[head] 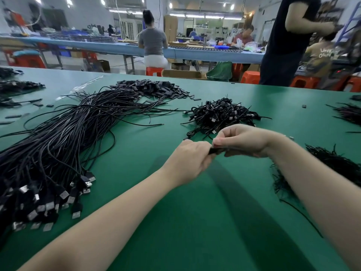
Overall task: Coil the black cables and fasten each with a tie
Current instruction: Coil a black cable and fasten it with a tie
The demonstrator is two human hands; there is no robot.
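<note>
Both hands are pinched shut on one small black bundle: the left hand (190,157) grips one end and the right hand (241,140) curls its fingers over the other, with only a short dark stretch of the coiled cable (214,150) showing between them, held just above the green table (175,222). Whether a tie is already around it I cannot tell; the fingers hide that. It looks a light, limp thing, thin and springy enough to unwind if the pinch slackens, so the hold wants to stay across the gathered loops rather than on a loose end. Just beyond the hands lies the heap of finished coils (222,115), near enough to drop this one onto. Off to the left sprawls the big sheaf of loose cables (64,145), plugs toward the person, and a pile of small black ties (150,88) sits beyond it. A tangle of thin black strands (332,163) lies beside the right forearm. The cloth in front is bare, giving good elbow room; the table's far edge is well away.
</note>
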